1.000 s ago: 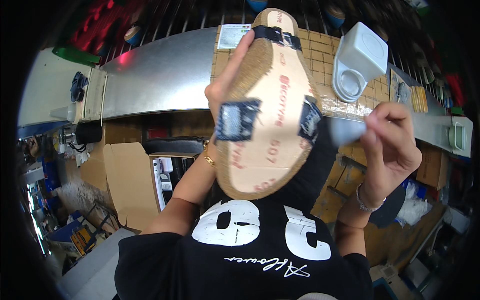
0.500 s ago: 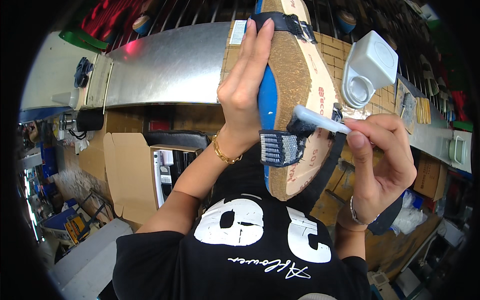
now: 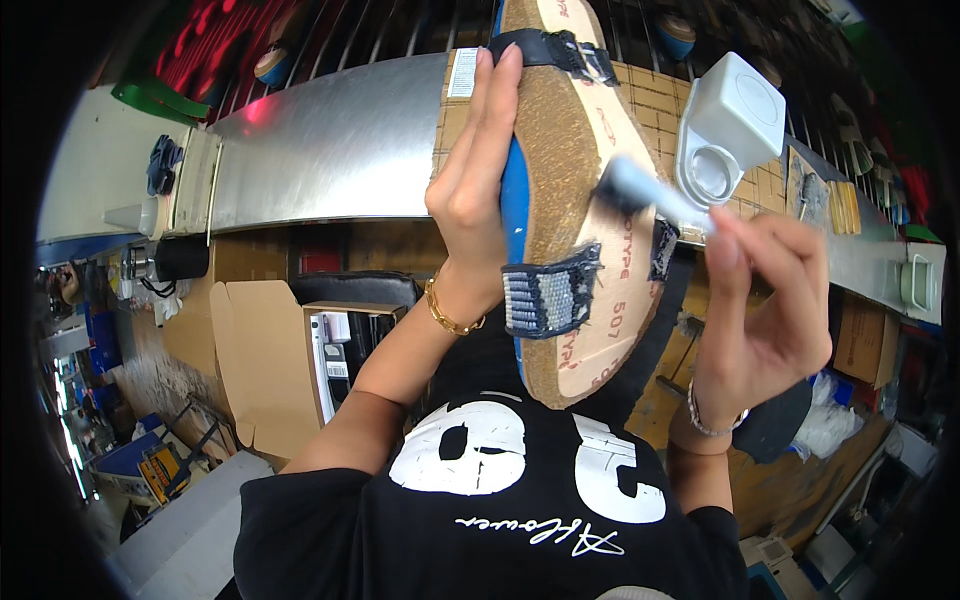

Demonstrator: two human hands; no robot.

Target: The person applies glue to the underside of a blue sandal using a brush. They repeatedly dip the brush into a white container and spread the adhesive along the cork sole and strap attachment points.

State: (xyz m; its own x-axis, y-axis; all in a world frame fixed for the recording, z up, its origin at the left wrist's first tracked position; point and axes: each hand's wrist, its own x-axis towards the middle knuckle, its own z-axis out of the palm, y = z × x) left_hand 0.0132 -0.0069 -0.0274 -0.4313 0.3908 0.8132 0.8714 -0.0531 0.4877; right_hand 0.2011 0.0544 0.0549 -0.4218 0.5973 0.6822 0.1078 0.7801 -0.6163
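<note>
My left hand [image 3: 468, 190] grips an unfinished sandal [image 3: 560, 140] by its blue-covered side, fingers stretched along it. The underside faces me, with a brown cork-like edge and a pale printed board. A woven blue-grey strap [image 3: 548, 298] wraps over the near part, and a dark strap [image 3: 540, 50] crosses the far part near my fingertips. In my right hand [image 3: 765, 295], pinched between thumb and fingers, is a brush [image 3: 655, 192] with a pale handle. Its dark bristles, blurred by motion, are over the board's middle; whether they touch, I cannot tell.
A white plastic dispenser bottle with a round cup [image 3: 740, 110] stands on cardboard at the right. Left of the sandal runs a metal bench top [image 3: 330, 150], with rollers beyond carrying another blue-sided shoe piece [image 3: 272, 66]. An opened cardboard box [image 3: 255, 360] sits below the bench.
The brush has moved from beside the woven strap up to the board's middle, its bristles now off the strap end. The sandal has shifted slightly left in my left hand.
</note>
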